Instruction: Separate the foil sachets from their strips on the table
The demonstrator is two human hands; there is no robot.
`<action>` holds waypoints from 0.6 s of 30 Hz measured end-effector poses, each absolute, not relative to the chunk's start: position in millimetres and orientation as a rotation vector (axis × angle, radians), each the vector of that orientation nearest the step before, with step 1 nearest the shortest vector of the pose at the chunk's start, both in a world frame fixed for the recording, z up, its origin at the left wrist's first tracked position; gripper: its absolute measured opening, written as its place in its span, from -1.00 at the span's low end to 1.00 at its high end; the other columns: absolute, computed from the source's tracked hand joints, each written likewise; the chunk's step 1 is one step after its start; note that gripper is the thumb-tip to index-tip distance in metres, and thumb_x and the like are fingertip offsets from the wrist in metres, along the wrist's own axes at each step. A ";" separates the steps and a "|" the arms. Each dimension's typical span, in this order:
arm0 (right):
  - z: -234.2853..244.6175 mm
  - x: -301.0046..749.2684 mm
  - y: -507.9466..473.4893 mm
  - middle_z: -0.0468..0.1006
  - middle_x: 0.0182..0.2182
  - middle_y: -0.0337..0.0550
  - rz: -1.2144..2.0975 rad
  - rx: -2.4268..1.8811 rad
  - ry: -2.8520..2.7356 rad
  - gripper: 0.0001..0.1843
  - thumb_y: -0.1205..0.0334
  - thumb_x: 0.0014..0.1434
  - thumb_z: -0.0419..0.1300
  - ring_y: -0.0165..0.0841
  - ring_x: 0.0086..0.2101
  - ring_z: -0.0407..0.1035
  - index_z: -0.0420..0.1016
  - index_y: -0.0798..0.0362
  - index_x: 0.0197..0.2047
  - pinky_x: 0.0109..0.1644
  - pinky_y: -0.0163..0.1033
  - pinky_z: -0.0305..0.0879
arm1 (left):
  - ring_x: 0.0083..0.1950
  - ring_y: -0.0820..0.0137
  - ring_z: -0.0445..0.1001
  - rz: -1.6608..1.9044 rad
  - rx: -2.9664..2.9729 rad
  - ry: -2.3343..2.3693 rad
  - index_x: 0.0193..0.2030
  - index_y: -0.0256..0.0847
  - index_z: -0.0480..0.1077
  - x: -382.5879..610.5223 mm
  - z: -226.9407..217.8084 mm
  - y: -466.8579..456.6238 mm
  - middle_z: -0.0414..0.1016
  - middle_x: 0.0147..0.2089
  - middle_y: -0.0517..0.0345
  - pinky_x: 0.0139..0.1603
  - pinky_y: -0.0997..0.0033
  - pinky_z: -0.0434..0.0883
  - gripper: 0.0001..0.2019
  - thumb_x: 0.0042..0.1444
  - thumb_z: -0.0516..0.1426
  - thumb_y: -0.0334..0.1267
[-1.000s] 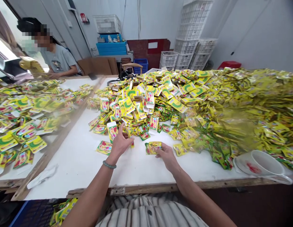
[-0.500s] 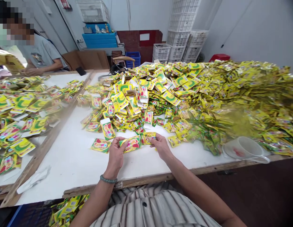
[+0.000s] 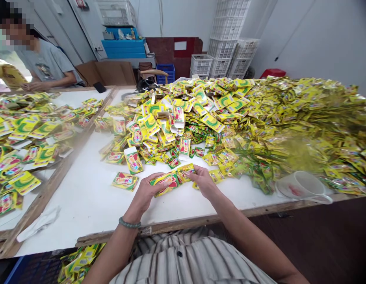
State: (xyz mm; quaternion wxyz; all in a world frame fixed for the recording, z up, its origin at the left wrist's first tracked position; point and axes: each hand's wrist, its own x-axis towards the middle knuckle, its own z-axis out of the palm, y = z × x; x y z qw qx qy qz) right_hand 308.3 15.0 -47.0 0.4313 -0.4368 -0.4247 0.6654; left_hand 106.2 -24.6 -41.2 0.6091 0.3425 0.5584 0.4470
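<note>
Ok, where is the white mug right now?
In the head view, the mug is at the right, by the table's wooden front edge and beside the pile of packets, well to the right of the right hand.

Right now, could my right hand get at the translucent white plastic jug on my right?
Probably yes: bare white tabletop leads most of the way to the jug. Your right hand does grip a shiny yellow sachet, so might need to release it first.

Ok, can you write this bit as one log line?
left hand: holds larger pack; right hand: holds small packet beside it; mug: right of both hands
</note>
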 end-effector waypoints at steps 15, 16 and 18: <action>-46.4 314.4 10.9 0.46 -0.50 -0.22 1.249 -1.379 -1.460 -0.74 0.00 -0.03 0.27 -0.33 -0.40 0.33 0.49 0.04 -0.44 -0.39 -0.29 0.22 | -0.24 0.24 0.61 1.222 0.444 1.143 -0.23 -0.20 0.53 125.2 -43.5 -27.9 0.64 -0.26 0.08 -0.11 0.28 0.53 -0.65 -0.25 0.40 -0.28; -45.3 314.4 11.4 0.44 -0.52 -0.24 1.223 -1.388 -1.505 -0.74 0.01 -0.03 0.27 -0.34 -0.41 0.31 0.46 0.04 -0.48 -0.41 -0.30 0.19 | -0.24 0.26 0.61 1.226 0.456 1.129 -0.23 -0.22 0.53 125.9 -43.4 -28.3 0.64 -0.26 0.08 -0.12 0.30 0.53 -0.64 -0.26 0.41 -0.28; -44.0 313.2 12.2 0.42 -0.54 -0.25 1.181 -1.405 -1.565 -0.74 0.02 -0.03 0.26 -0.36 -0.43 0.28 0.42 0.04 -0.52 -0.43 -0.31 0.15 | -0.26 0.29 0.61 1.235 0.469 1.111 -0.23 -0.24 0.53 127.1 -43.1 -29.1 0.64 -0.27 0.07 -0.14 0.34 0.53 -0.61 -0.28 0.42 -0.27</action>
